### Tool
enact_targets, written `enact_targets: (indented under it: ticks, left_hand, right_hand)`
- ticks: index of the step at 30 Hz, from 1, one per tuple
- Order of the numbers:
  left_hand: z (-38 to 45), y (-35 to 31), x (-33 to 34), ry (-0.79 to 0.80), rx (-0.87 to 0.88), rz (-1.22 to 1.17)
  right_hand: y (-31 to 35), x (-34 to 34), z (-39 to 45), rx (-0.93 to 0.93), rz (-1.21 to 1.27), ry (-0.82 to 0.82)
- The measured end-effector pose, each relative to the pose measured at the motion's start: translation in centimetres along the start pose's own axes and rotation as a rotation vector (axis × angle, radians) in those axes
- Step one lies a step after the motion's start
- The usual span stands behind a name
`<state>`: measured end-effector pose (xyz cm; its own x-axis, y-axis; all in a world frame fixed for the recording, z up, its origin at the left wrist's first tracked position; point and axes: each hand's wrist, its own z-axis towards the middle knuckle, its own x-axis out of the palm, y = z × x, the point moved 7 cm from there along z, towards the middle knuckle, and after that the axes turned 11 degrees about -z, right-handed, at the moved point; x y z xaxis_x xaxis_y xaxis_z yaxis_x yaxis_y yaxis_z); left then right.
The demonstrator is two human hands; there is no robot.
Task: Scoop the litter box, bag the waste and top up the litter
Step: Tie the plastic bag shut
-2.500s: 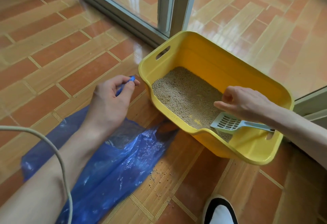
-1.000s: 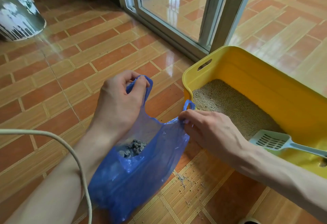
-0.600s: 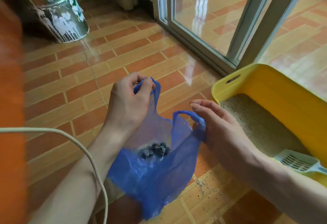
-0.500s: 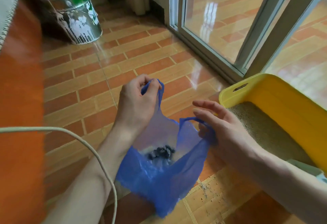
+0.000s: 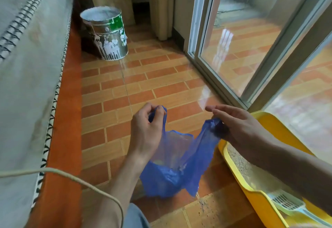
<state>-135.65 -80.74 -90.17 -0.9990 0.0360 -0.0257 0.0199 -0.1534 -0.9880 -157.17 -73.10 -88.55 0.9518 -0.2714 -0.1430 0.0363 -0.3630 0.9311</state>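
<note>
Blue bag (image 5: 172, 172) hanging between both hands above the floor (image 5: 143, 83), left hand (image 5: 147, 130) pinching one handle, right hand (image 5: 235, 125) gripping the other with fingers extended, yellow litter box (image 5: 251, 190) just right, scoop (image 5: 285, 204) inside.

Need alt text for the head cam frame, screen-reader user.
Two bare hands hold a blue plastic bag up by its handles over a tiled floor: the left hand grips one handle, the right hand pinches the other. A yellow litter box with a scoop sits at right, a paint-spattered bucket behind.
</note>
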Motion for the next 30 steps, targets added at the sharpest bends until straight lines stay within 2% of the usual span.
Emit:
enact_targets:
  ticks: [6,10,12,15,17,20,23,27,30]
  left_hand:
    - [-1.0,-3.6,0.5,0.038,0.1,0.02]
    - [-1.8,-3.0,2.5,0.175,0.061,-0.09]
    - [-2.0,-2.8,3.5,0.229,0.056,-0.146]
    - [-1.6,-1.7,4.8,0.213,0.044,-0.174]
    - [-1.4,-1.2,5.6,0.197,-0.029,-0.207]
    - [-1.7,-0.6,7.1,0.271,-0.124,-0.27]
    - [-2.2,-1.2,8.3,0.375,-0.08,-0.259]
    - [-2.9,-1.5,9.3,0.478,-0.041,-0.219]
    - [-3.0,-1.2,9.3,0.467,-0.05,-0.195]
  right_hand:
    - [2.1,-0.7,-2.0,-0.012,0.103,-0.068]
    - [1.7,-1.2,-2.3,-0.203,-0.093,-0.258]
    - [1.2,-1.1,-1.6,-0.253,-0.151,-0.281]
    - [1.1,-0.6,-0.4,-0.263,-0.151,-0.233]
    - [1.9,-0.2,0.2,-0.317,-0.208,-0.216]
    - [3.1,0.8,0.6,-0.43,-0.428,-0.173]
    - [3.0,2.5,0.9,-0.489,-0.482,-0.03]
    - [2.9,2.4,1.7,-0.531,-0.632,-0.102]
    - [3.0,1.9,2.2,-0.524,-0.657,-0.102]
